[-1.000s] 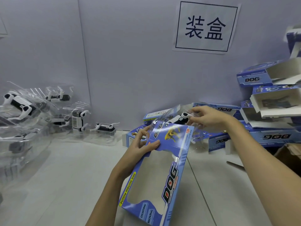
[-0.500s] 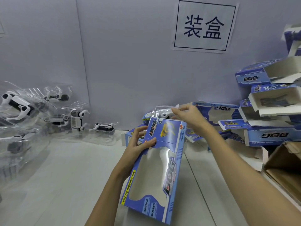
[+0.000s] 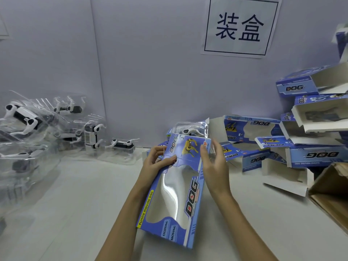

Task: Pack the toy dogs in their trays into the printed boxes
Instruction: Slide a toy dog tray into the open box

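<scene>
From the head camera we look down on our two hands meeting over the middle of the pale surface point(image 3: 75, 194). Our left hand point(image 3: 156, 162) grips the printed box point(image 3: 175, 189) near its far end, thumb laid across the blue front panel and fingers curled round the left side. The box runs lengthways away from us, tilted, its clear window facing up and its near end low over the surface. Out of the far, open end pokes the clear tray point(image 3: 192, 129), and through the plastic we catch a white and black toy dog point(image 3: 188, 131); most of the tray looks to be outside the box, though glare on the window makes that hard to call. Our right hand point(image 3: 212, 162) stands edge-on at the box's right side, fingers straight and loosely spread, holding nothing; whether they touch the box edge or the tray we cannot tell.

Along the left edge of the surface, against the wall, sits a heap of trayed dogs point(image 3: 35, 125), with one single trayed dog point(image 3: 122, 145) lying nearer the middle. At the far right a stack of open printed boxes point(image 3: 310, 132) leans this way and that, several showing white insides. A brown carton point(image 3: 331, 193) juts in at the right edge. On the wall hangs a paper sign point(image 3: 239, 27) with two large characters.
</scene>
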`<state>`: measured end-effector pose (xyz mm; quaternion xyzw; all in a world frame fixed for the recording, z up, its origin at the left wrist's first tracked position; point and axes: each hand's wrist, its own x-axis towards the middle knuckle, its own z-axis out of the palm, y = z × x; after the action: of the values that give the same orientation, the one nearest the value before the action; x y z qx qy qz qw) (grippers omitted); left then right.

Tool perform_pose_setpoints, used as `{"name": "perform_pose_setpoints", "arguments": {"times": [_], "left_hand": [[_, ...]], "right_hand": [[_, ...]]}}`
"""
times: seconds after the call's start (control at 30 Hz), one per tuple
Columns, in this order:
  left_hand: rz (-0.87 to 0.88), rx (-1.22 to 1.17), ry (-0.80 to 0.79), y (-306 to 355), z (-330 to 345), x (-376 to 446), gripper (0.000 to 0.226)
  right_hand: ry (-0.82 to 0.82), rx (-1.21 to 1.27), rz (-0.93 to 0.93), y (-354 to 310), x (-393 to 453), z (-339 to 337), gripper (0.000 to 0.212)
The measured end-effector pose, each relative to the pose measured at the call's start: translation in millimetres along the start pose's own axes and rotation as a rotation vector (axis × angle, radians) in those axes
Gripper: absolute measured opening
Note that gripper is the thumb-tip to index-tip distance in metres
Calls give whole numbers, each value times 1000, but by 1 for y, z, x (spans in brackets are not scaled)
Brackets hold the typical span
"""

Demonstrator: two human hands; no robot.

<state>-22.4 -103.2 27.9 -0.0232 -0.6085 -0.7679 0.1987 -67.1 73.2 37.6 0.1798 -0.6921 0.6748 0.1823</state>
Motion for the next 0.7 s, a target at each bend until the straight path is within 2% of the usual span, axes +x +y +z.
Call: {"name": "perform_pose_setpoints", "arguments": {"times": [0.1,0.3,0.4,0.57,0.7], "left_hand": [[14,3,10,0,0,0,48],[89,-78,-66,-3,5,1,66],[70,-127,-130,-5,8,-2,57],[126,-66,-4,1,9,-4,48],[163,-76,8,1,9,-6,43]], "right_hand": [[146,35,-21,7,-20,5,15],[7,138,-23,3,-16,3,19],[-18,177,3,2,-10,-2,16],[63,210,-43,-4,-5,0,32],[16,167,-96,-5,2,0,20]]}}
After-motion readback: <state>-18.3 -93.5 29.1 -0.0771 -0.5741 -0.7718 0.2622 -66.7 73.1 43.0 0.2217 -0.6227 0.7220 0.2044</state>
